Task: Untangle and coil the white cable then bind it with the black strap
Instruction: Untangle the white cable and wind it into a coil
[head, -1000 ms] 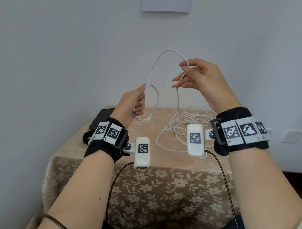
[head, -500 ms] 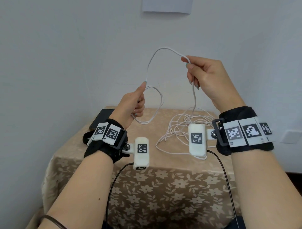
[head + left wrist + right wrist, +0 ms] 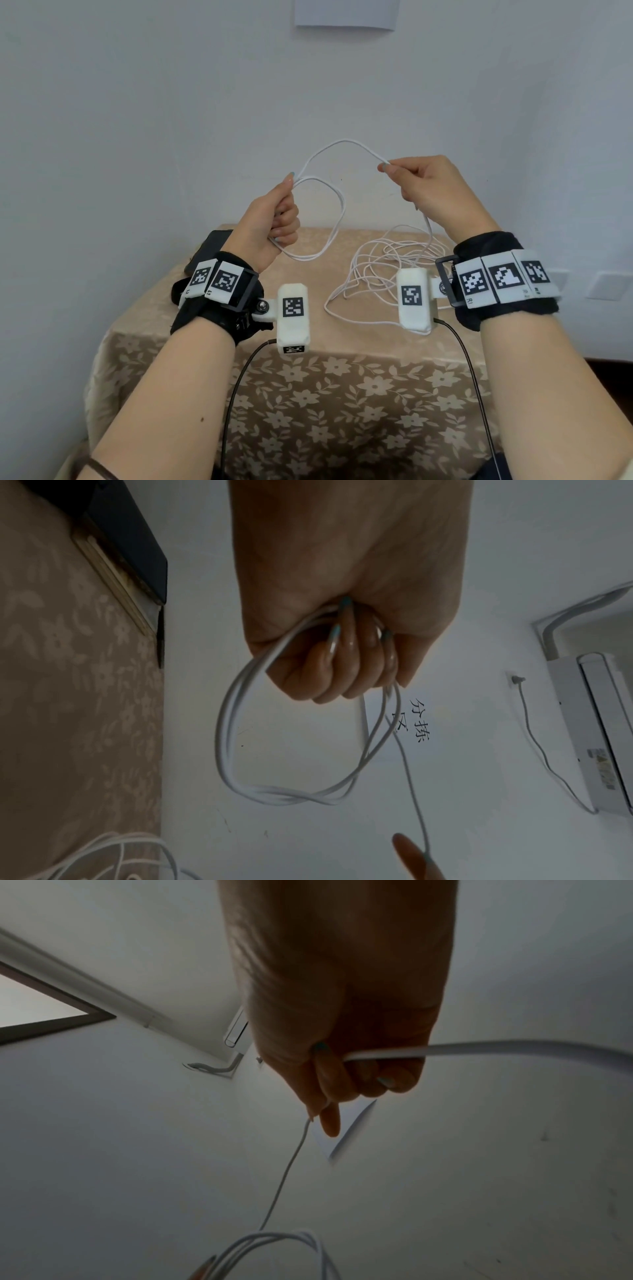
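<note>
Left hand [image 3: 274, 219] fisted round coiled white cable [image 3: 337, 219] loops, frame centre; right hand [image 3: 433, 192] pinching next span, centre right. Remaining tangle on floral tablecloth [image 3: 308, 394] below.

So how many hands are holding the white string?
2. The left hand grips the finished loops of the white cable, and the right hand pinches it further along. The rest lies tangled on the table.

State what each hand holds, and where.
Left hand grips the white cable at its finished loops; right hand pinches the span leading from them.
</note>
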